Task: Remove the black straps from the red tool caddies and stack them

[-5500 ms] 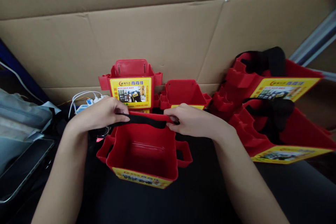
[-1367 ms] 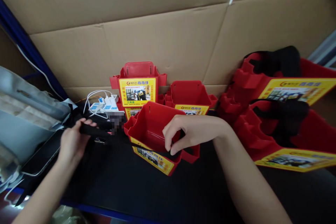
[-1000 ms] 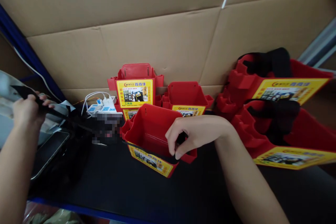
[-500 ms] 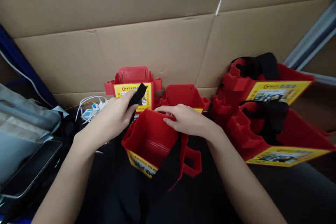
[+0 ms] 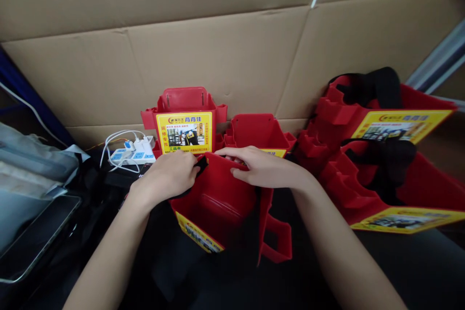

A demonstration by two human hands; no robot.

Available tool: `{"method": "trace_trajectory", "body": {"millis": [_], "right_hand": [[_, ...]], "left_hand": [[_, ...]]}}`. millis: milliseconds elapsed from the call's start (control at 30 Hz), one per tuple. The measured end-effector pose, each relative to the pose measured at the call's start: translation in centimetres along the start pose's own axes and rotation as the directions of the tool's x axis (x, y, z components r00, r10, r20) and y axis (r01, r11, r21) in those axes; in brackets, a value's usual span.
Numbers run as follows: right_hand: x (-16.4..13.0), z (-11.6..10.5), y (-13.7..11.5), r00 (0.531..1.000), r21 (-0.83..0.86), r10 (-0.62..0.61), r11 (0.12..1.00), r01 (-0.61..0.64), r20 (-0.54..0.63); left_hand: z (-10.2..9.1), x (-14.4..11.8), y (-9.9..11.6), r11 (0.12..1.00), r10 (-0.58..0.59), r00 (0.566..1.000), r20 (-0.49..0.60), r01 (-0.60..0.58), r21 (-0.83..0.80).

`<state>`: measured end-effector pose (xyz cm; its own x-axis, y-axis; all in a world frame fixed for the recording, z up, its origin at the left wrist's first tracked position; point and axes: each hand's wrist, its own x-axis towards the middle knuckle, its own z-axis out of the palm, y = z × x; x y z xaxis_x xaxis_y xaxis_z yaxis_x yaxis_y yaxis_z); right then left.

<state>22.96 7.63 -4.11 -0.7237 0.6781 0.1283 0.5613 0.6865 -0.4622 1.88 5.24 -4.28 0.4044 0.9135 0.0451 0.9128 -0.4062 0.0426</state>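
Black bench (image 5: 417, 271): red bins (image 5: 381, 174), power strip (image 5: 132, 156), tablet (image 5: 34, 235) on it.

Packing workshop; stacked red bins (image 5: 363, 155), cardboard (image 5: 218, 48)

Hidden and cut-off parts

The left hand (image 5: 165, 179) covered most of the black strap (image 5: 199, 163); the tablet (image 5: 25, 237) and the right-hand red boxes (image 5: 381, 179) ran past the edges.

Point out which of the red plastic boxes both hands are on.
The tilted red plastic box nearest the camera: left hand and right hand grip its far rim. The others stand untouched.
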Motion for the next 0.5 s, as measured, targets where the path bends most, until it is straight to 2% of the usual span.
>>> {"method": "trace_trajectory", "body": {"millis": [200, 333, 433, 500], "right_hand": [[0.0, -0.2, 0.1, 0.999, 0.075, -0.036, 0.997, 0.035, -0.001], [0.2, -0.5, 0.5, 0.999, 0.2, -0.001, 0.98, -0.009, 0.051], [0.8, -0.4, 1.7, 0.992, 0.39, 0.072, 0.915, -0.107, 0.102], [1.5, 0.1, 2.9, 0.992, 0.506, 0.092, 0.853, -0.124, 0.089]], "left_hand": [[0.2, -0.2, 1.3, 0.993, -0.045, 0.998, -0.031, 0.049, 0.11], [0.6, 0.0, 2.1, 0.981, -0.059, 0.998, -0.012, 0.06, 0.184], [0.7, 0.1, 2.3, 0.977, -0.071, 0.997, -0.028, 0.075, 0.202], [0.7, 0.1, 2.4, 0.975, -0.082, 0.996, -0.047, 0.089, 0.201]]}}
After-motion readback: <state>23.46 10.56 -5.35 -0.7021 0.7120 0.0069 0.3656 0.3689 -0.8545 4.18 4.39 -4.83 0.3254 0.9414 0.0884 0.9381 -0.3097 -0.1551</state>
